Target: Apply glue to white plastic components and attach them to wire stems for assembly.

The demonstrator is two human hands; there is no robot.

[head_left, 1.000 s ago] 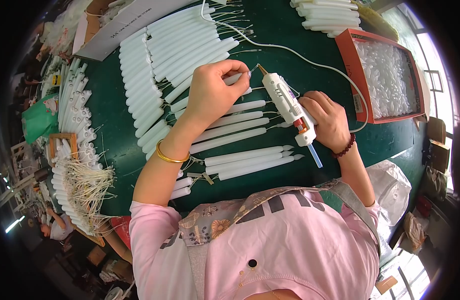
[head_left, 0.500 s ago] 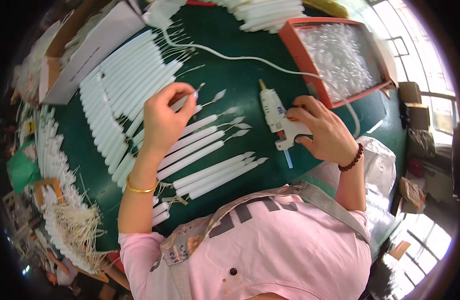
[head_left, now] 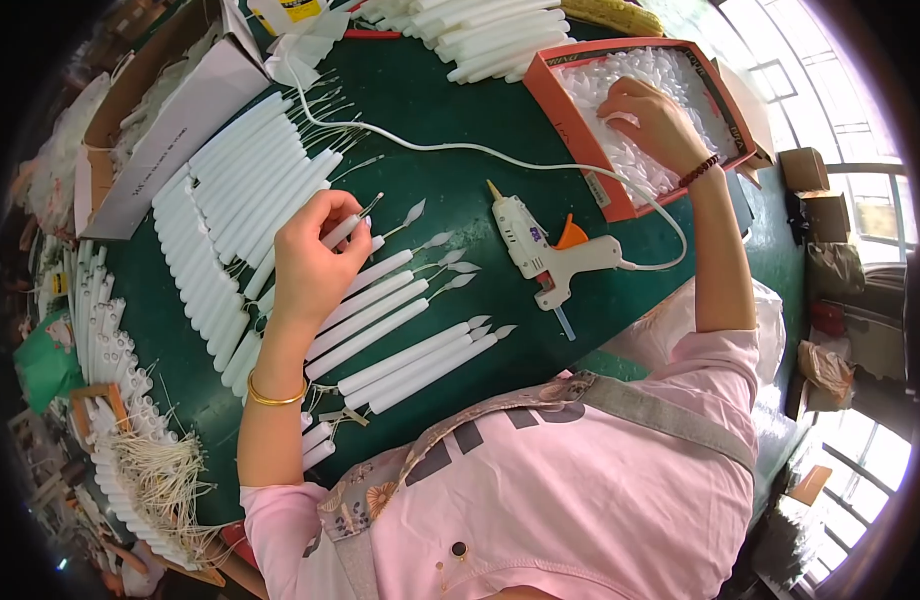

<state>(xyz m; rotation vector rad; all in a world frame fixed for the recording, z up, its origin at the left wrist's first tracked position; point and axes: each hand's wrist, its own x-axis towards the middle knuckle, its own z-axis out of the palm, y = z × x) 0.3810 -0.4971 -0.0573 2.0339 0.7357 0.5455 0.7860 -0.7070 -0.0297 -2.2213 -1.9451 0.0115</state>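
My left hand pinches a white taper candle stick, whose thin wire end with a small tip sticks out past the fingers. My right hand reaches into an orange-red box, its bent fingers among many clear flame-shaped plastic tips; what they grip, if anything, is hard to make out. Between the hands a white hot glue gun with an orange trigger lies on the green table. Beside my left hand, several taper sticks have flame tips on wires; others have flames seated at their ends.
Rows of white sticks with wire ends lie at the left, by an open cardboard box. More white sticks are stacked at the far side. The glue gun's white cord crosses the table. Bundled wires hang lower left.
My right hand has let go of the glue gun and moved up and away into the box of flame tips. My left hand still holds the taper stick.
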